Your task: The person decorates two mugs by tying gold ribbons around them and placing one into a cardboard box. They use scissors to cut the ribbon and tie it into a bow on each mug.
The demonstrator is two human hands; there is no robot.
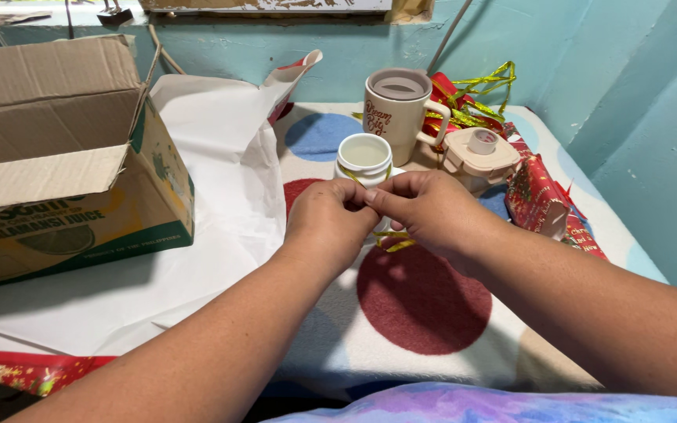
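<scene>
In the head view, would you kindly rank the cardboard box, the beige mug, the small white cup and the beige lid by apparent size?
1. cardboard box
2. beige mug
3. beige lid and small white cup: too alike to rank, as the hands hide part of the cup.

Glossy ceramic cup point(363, 157), metallic gold ribbon point(392, 239), matt cardboard box point(56, 149)

One head-worn view — looking steeply down and forward, close over the dotted blanket point(425, 301), toward the turquoise wall point(628, 86); no second view shares it.
</scene>
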